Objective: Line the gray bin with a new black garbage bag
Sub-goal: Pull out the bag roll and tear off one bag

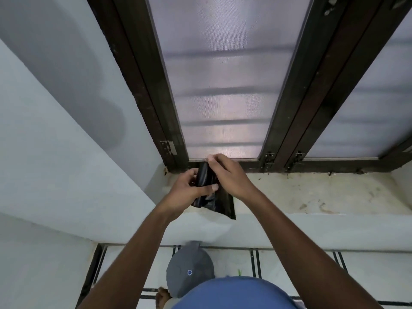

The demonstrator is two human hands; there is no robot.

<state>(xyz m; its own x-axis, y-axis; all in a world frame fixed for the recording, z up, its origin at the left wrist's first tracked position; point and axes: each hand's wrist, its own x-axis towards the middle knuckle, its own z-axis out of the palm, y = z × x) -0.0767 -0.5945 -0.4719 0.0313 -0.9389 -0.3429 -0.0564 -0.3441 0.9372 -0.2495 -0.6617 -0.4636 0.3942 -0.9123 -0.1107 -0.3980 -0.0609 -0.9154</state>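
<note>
Above the window sill (312,192), both hands, left (185,192) and right (227,175), pinch the folded black garbage bag (223,204).

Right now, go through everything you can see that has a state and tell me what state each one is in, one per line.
Black garbage bag roll: partly unrolled, one end hanging loose over the window ledge.
Left hand: grips the roll.
Right hand: pinches the roll's top edge.
Gray bin: on the floor below, lid shut, no bag showing.
Window screen: shut.
</note>
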